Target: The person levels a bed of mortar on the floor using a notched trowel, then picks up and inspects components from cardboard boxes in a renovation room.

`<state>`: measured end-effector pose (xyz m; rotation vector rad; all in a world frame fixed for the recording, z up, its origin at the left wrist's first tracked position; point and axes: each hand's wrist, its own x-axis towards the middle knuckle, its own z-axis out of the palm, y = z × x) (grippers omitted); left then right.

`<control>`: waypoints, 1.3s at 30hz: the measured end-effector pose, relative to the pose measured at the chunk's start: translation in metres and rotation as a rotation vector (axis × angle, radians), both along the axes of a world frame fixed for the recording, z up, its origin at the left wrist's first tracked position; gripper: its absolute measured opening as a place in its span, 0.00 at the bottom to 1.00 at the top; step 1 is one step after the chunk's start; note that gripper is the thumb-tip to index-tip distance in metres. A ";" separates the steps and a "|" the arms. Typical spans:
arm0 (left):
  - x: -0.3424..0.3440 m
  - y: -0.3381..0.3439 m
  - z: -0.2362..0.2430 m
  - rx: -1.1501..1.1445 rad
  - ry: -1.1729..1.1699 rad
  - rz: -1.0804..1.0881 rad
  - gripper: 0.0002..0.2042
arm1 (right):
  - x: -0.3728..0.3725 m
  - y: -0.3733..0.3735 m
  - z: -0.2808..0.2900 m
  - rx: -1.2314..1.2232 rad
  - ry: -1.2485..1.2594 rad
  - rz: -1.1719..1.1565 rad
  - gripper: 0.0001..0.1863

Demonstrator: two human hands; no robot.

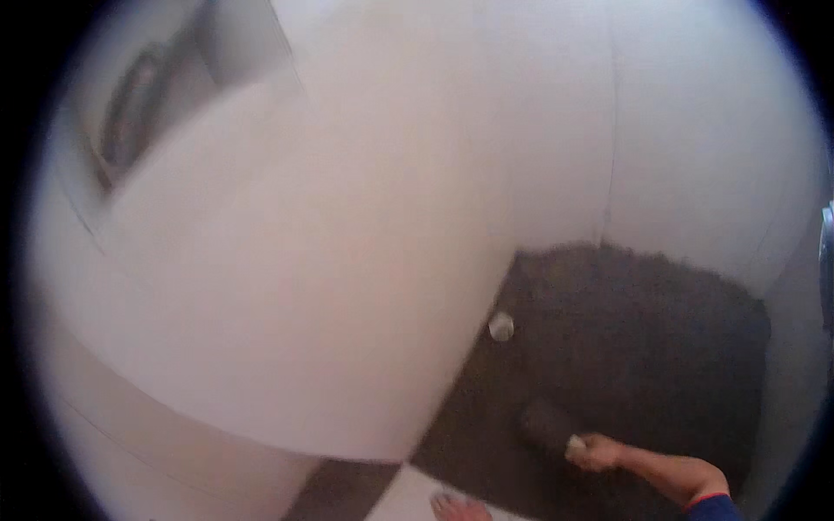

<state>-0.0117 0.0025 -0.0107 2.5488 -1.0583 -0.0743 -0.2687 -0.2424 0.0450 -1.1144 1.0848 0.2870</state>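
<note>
My right hand [595,451], entering from the lower right in a dark blue sleeve with red edging, is closed around the pale handle of a tool [575,447]. The tool's dark head [543,418] is blurred against a dark, rough floor patch [660,365], so its kind is unclear. A small round whitish object [501,326] lies on that dark surface beside the wall, above and left of my hand. A bare foot [460,508] stands at the lower edge on a light tile. My left hand is not visible.
White walls [347,217] meet in a corner around the dark patch. Light and dark floor tiles [347,482] run along the bottom. An opening [148,104] with blurred contents is at the upper left. A dark, shiny object [825,260] shows at the far right edge.
</note>
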 end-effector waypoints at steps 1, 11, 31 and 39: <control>-0.004 0.011 -0.005 0.072 0.003 -0.021 0.34 | 0.003 0.026 0.037 -0.139 0.031 -0.061 0.18; 0.013 0.011 -0.018 0.156 -0.058 0.018 0.32 | 0.071 0.075 0.031 -0.637 -0.154 0.462 0.19; 0.006 -0.006 0.011 0.225 0.037 0.116 0.32 | 0.110 0.104 0.013 -0.640 -0.118 0.520 0.17; -0.007 0.001 -0.004 0.203 -0.057 0.034 0.32 | 0.180 0.002 -0.025 -0.671 -0.160 0.029 0.28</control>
